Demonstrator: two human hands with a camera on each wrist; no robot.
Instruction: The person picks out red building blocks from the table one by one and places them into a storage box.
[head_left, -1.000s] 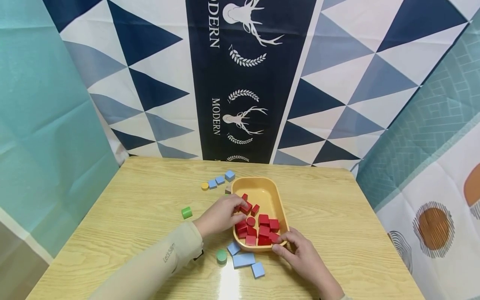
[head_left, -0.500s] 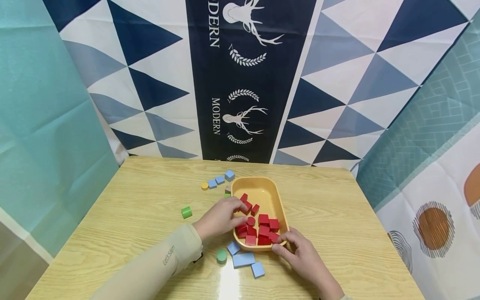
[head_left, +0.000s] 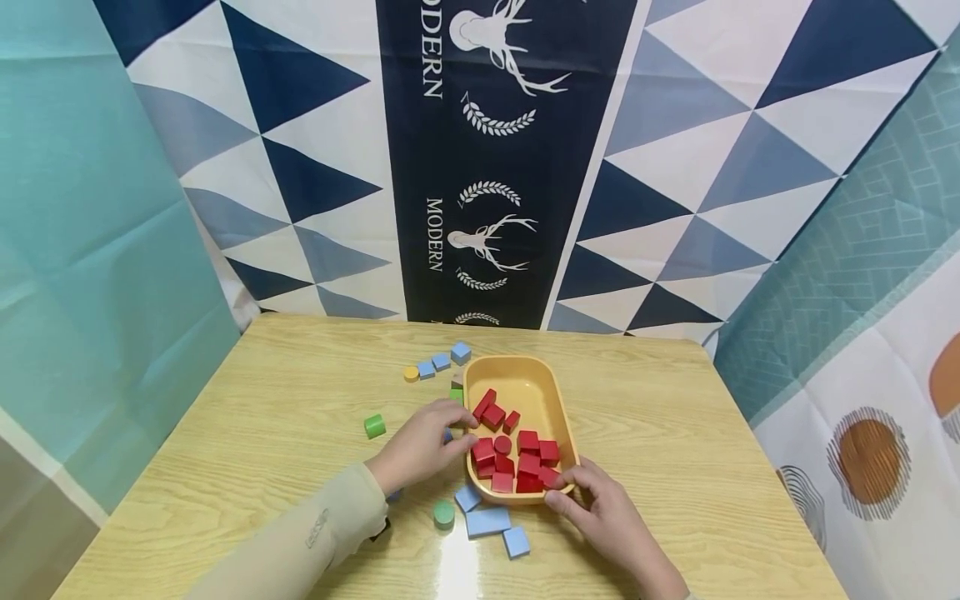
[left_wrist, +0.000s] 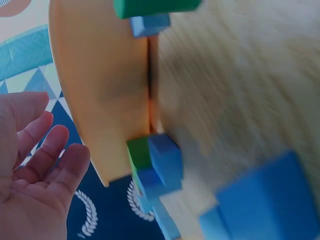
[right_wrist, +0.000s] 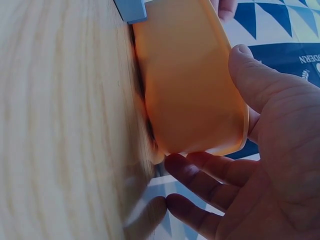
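An orange-yellow plastic tub (head_left: 532,387) stands on the table with several red toy blocks (head_left: 528,461) in it: cubes, bars and a cylinder. At its left rim is my left hand (head_left: 420,447), fingers loosely bent, with nothing between fingers and thumb in the left wrist view. My right hand (head_left: 609,512) grips the tub's near right corner. In the right wrist view its thumb (right_wrist: 250,70) lies at the rim, and fingertips touch the outer wall (right_wrist: 195,90). A red bar (head_left: 486,404) leans along the tub's left side.
Blue blocks (head_left: 487,522) and a green cylinder (head_left: 443,514) lie in front of the tub. Small blue blocks (head_left: 441,362) and a yellow disc (head_left: 411,374) lie behind left. Another green cylinder (head_left: 374,426) lies left. Patterned cloth (head_left: 322,167) hangs behind the table.
My left hand has drawn back leftward from over the red blocks to the tub's left rim, leaving the red bar inside. My right hand has stayed at the corner.
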